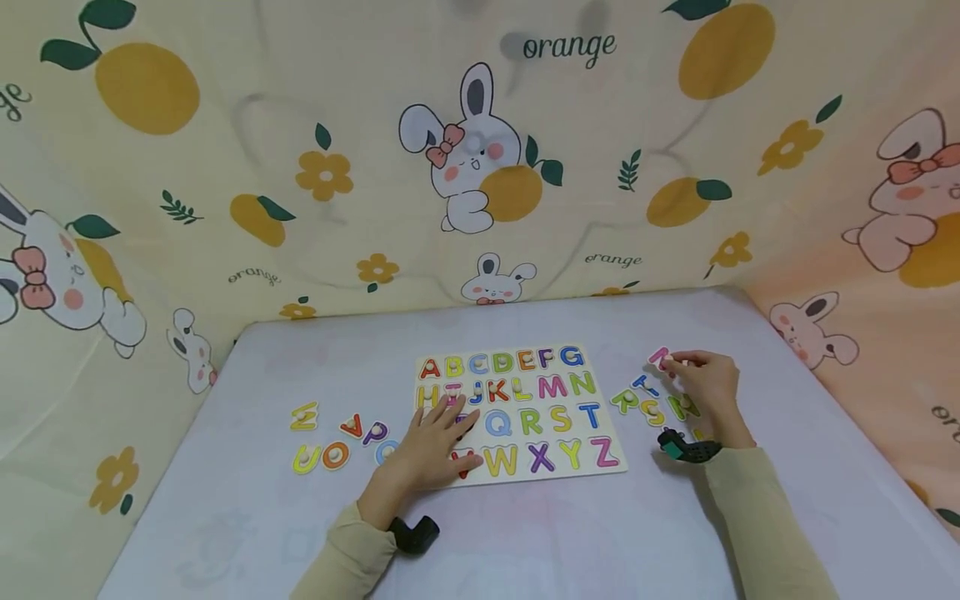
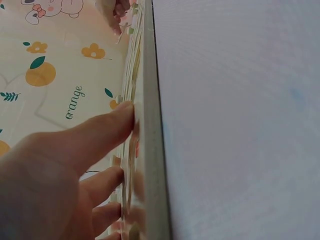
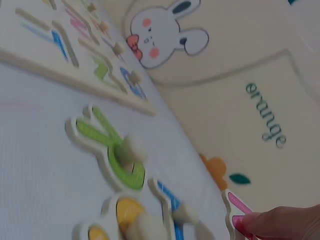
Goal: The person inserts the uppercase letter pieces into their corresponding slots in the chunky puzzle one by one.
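Observation:
A white alphabet puzzle board (image 1: 517,482) lies on the table, with coloured letters in rows. My left hand (image 1: 427,446) rests on its left part with fingers spread, covering some letters. In the left wrist view the thumb (image 2: 107,132) touches the board's edge (image 2: 150,150). To the right of the board, my right hand (image 1: 708,385) pinches a pink letter piece (image 1: 659,358); in the right wrist view a finger (image 3: 285,222) covers part of that piece. Close to this hand lie a blue T (image 1: 645,385), a green R (image 1: 624,402), a yellow S (image 1: 652,412) and a green letter piece (image 1: 682,407).
Left of the board are loose pieces: a yellow zigzag letter (image 1: 303,417), a yellow U (image 1: 306,459), an orange O (image 1: 336,455), a red-orange V (image 1: 351,426) and a purple P (image 1: 376,432). A blue round piece (image 1: 386,452) is partly behind my left hand. A patterned cloth (image 1: 337,225) stands behind the table.

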### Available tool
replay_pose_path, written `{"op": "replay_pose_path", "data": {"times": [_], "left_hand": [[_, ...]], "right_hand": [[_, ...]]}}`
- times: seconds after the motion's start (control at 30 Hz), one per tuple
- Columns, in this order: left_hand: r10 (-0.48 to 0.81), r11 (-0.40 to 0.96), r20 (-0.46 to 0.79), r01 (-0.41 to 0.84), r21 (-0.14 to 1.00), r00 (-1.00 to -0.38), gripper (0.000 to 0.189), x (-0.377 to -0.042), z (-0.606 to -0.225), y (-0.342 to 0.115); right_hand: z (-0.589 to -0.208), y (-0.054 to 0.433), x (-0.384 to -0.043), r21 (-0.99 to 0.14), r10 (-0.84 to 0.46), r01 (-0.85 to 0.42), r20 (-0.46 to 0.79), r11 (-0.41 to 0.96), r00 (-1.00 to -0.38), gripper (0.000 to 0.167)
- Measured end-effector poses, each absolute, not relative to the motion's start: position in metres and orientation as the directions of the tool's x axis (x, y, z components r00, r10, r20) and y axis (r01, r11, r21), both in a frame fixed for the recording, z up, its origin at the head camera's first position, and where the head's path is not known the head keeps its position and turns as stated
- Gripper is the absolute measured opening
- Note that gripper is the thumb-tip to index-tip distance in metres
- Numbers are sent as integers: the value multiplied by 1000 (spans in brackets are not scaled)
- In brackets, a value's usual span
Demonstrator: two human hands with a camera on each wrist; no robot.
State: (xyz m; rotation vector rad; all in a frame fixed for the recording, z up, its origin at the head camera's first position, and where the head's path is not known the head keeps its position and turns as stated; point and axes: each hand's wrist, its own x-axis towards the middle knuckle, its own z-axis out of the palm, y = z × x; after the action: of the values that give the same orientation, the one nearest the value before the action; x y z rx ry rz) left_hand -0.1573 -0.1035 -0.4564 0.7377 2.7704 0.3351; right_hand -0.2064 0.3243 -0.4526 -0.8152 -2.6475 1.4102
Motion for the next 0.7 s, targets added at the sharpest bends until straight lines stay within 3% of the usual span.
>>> {"op": "replay_pose_path", "data": {"times": [0.33, 0.47, 0.7], "left_hand": [[515, 844, -178, 459, 278, -839, 70, -160, -459, -105], [515, 845, -180, 460, 275, -838, 70, -161, -460, -105], [518, 844, -179, 466, 265, -837, 70, -161, -461, -104]], "right_hand": [[-431, 296, -208, -758, 334, 304, -121, 577, -935, 41], [-430, 285, -209, -733, 266, 201, -28, 650, -964, 37], [-428, 264, -214, -701, 207, 141, 10, 699, -978, 34]]}}
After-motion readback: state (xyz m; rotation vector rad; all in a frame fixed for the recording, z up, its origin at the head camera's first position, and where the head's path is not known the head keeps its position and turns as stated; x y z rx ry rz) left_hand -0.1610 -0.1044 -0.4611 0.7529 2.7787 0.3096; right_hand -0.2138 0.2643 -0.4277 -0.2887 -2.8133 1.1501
